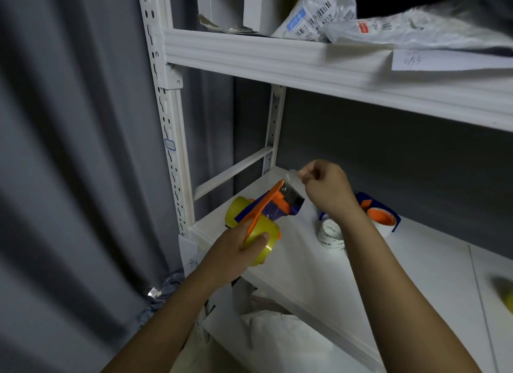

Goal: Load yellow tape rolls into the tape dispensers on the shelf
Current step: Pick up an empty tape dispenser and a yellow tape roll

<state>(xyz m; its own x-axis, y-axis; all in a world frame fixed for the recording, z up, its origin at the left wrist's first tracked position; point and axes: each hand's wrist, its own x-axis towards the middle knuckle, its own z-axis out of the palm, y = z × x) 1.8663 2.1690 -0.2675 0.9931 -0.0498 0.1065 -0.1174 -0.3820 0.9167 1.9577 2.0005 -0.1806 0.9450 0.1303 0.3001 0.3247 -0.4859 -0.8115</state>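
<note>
You can see a grey curtain (77, 150) hanging in soft folds on your left. Beside it stands a white metal post with holes (169, 128), and a small blue sticker (169, 144) is on that post. Up high, crinkly plastic mail bags with barcode labels (361, 17) lie on the top board. A white paper note with writing (444, 60) hangs on that board's front edge. Down low, under the middle board, sits a white plastic bag (280, 333).
</note>
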